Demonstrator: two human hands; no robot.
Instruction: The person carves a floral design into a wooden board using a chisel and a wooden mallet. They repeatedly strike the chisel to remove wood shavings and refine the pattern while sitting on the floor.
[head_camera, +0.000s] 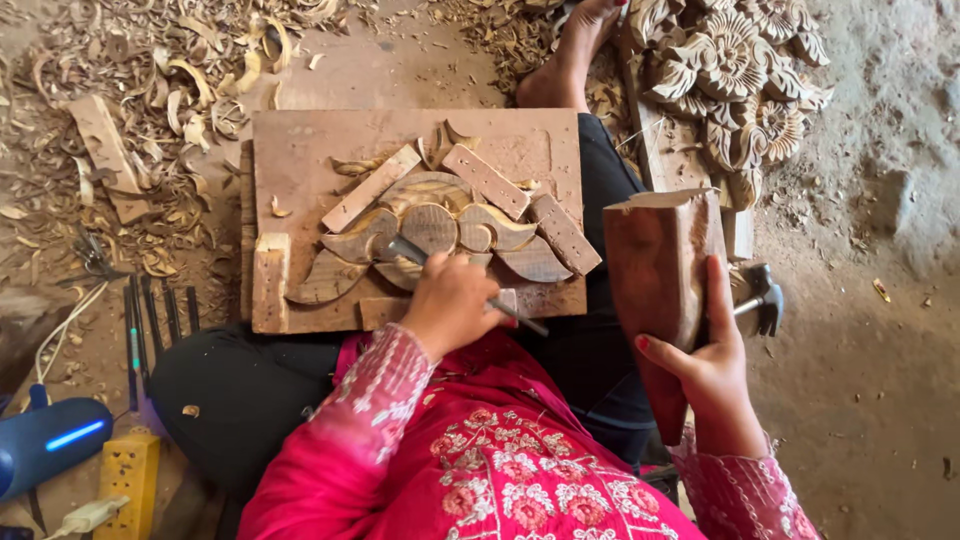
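Note:
A wooden board (300, 150) rests across my lap, with a half-carved wooden ornament (435, 235) held on it by small wooden blocks. My left hand (450, 300) grips a metal chisel (405, 248). Its tip touches the carving near the centre, and its handle end sticks out to the right of my fist. My right hand (705, 365) holds a thick reddish wooden mallet block (655, 275) upright, to the right of the board and apart from the chisel.
Wood shavings (150, 90) cover the floor at the upper left. Several spare chisels (150, 320) lie left of the board. A finished floral carving (735, 80) lies at the upper right, a steel hammer (765, 295) beside it. A blue device (45, 440) and yellow socket strip (125, 475) are bottom left.

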